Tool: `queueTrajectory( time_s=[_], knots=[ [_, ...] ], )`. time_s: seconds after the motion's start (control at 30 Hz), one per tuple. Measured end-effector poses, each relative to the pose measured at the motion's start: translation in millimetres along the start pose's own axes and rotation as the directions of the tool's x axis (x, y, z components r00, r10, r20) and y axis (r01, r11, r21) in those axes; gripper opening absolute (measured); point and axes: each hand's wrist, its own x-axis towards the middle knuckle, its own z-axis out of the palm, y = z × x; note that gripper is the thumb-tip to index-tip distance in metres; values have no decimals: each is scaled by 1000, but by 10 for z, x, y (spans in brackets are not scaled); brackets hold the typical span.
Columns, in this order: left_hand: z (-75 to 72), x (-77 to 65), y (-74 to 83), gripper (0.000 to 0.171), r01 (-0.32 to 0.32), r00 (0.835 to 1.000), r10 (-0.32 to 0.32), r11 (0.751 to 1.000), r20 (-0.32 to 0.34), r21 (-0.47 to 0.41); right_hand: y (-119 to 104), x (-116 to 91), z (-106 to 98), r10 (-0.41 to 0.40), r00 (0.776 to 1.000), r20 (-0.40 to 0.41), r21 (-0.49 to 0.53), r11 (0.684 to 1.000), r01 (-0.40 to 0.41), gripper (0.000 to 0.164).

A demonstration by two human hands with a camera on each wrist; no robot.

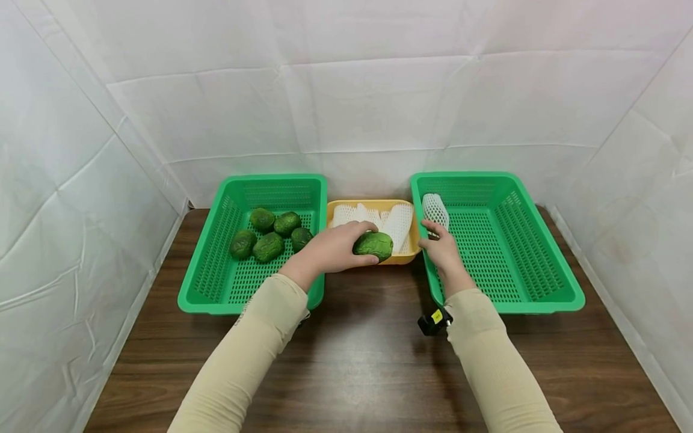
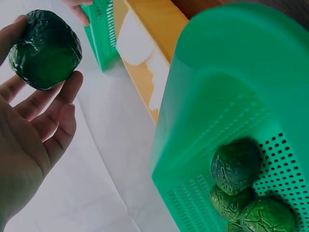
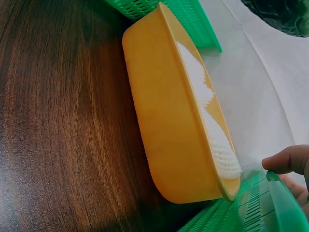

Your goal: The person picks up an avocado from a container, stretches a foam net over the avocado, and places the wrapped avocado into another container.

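My left hand (image 1: 335,248) grips a wrinkled dark green avocado (image 1: 375,245) between thumb and fingers, above the front of a yellow bin (image 1: 405,260). The left wrist view shows the same avocado (image 2: 46,50) at the fingertips. White foam net sleeves (image 1: 399,224) lie in the bin. My right hand (image 1: 445,255) is at the left rim of the right green basket (image 1: 547,307), thumb and fingers apart with nothing between them. Just beyond its fingertips, a rounded white foam net sleeve (image 1: 435,210) lies inside that basket.
Several avocados (image 1: 269,246) lie in the left green basket (image 1: 208,264). The yellow bin stands between the two baskets on a dark wooden table (image 1: 363,361). White sheeting (image 1: 373,108) rises behind and at both sides.
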Motion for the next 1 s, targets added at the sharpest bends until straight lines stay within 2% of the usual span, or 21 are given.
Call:
queueTrajectory(
  time_s=[0.2,0.57,0.77,1.0],
  knots=[
    [59,23,36,56,4,1000,-4,1000,5,23,13,9,1,4,1000,-1,15,1000,-4,54],
    [222,102,196,54,67,996,-70,996,54,50,7,15,4,-1,1000,-2,11,1000,1,54],
    [359,155,266,49,84,994,-91,992,67,90,3,10,4,9,1000,0,6,1000,-9,54],
    [573,200,272,57,135,986,-146,983,79,126,-13,-8,5,10,1000,0,14,1000,-10,53]
  ],
)
